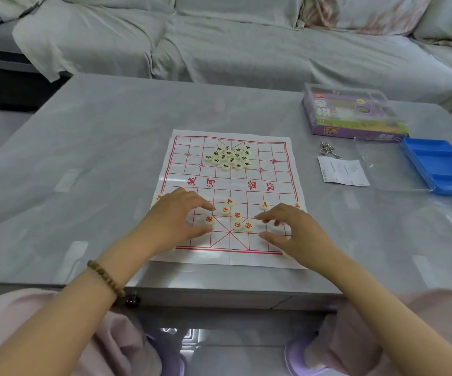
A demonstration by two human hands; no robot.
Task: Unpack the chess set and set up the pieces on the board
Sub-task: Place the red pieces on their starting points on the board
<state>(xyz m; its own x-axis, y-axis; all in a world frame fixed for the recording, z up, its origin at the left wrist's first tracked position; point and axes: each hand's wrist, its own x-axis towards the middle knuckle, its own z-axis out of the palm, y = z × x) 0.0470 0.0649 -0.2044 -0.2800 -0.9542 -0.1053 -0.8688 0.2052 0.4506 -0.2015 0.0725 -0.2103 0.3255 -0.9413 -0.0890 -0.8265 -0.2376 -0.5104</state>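
We're working on the white cloth board with the red grid (279, 180), lying flat near the front edge of the grey glossy table (97, 158).

Left hand (181, 215): hovering low over the near-left part of the board, fingers spread and loosely curved, not clamping anything. One cream round piece with a red character (208, 219) is sitting on the board between the forefinger tip and the thumb tip; we can't tell whether it is being touched. A brown bead bracelet (105, 278) is riding on that wrist.

Right hand (292, 229): hovering over the near-right part, fingers curved toward the middle. A pale disc (276, 222) is showing blurred under the fingers; we can't tell if they're gripping it.

Between the hands, a loose group of red-marked cream discs (237, 215) is lying near the diagonal-crossed square, none stacked. Two more red discs are sitting at the board's left edge (159, 197) and right edge (297, 205).

The black-marked cream discs (229, 157) are lying bunched in one heap on the far half, touching each other.

To the right of the board: purple printed cardboard box (355, 115) at the far side, blue plastic compartment tray (436, 164) nearer, clear plastic lid (382, 164) just beside it, white printed paper slip (342, 170), small metal rings (328, 150). A grey-covered sofa (219, 36) is standing behind the table.
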